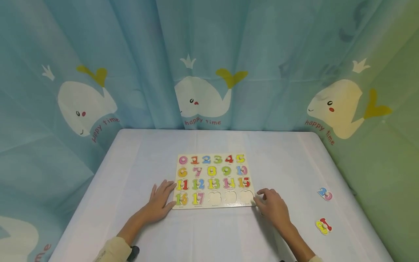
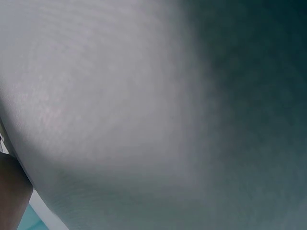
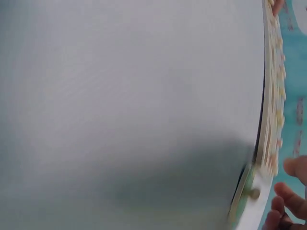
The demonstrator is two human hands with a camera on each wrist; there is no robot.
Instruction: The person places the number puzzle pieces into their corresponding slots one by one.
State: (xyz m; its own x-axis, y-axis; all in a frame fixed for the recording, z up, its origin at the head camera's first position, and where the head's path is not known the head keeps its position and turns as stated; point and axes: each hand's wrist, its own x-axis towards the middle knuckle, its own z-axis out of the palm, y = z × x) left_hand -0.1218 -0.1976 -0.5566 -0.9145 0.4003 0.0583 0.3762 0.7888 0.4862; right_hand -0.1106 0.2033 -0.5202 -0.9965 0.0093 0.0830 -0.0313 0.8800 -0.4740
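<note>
A wooden number puzzle board [image 1: 206, 208] lies on the table, with knobbed numbers set in its rows and three bare recesses at the bottom right. My left hand [image 1: 158, 203] rests at the board's left edge, fingers spread and touching it. At the lower right corner is my right hand [image 1: 273, 207], thumb and fingers apart. Below those fingers, in the right wrist view, a green-edged knobbed puzzle piece [image 3: 244, 196] lies beside the board; its number is hidden. The left wrist view shows mostly blurred table surface.
Two loose knobbed pieces, a blue-and-pink 20 [image 1: 325, 194] and a yellow-and-red 18 [image 1: 323, 226], lie on the right of the white table [image 1: 147, 145]. A whale-print curtain [image 1: 206, 36] hangs behind and at both sides.
</note>
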